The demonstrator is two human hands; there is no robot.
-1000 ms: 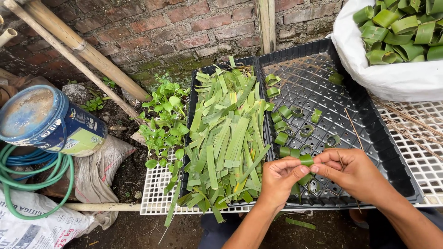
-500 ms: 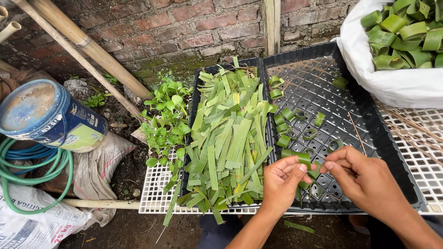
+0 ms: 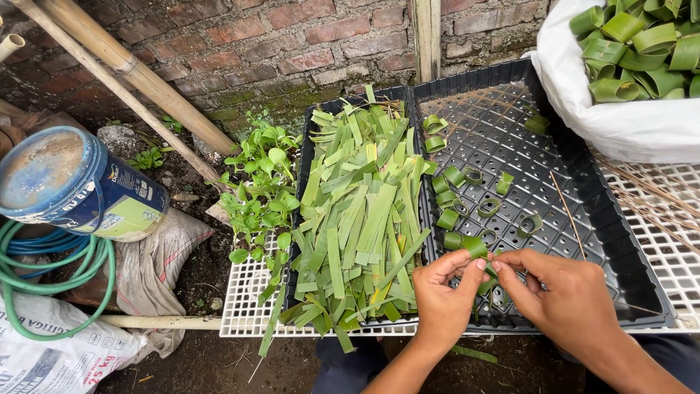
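2 hands meet over the black tray [image 3: 583,190]; the left hand [image 3: 446,292] and right hand [image 3: 565,295] both pinch 1 leaf ring [image 3: 475,246] at its near edge, seemingly to keep its curl. Finished rings [image 3: 456,197] lie inside the tray; cut leaf strips [image 3: 357,219] are piled at its left.

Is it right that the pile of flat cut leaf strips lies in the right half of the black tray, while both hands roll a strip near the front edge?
Not quite. The head view shows the pile of flat leaf strips in the left half of the black tray; the right half holds rolled leaf rings. The left hand and right hand do roll a strip near the front edge.
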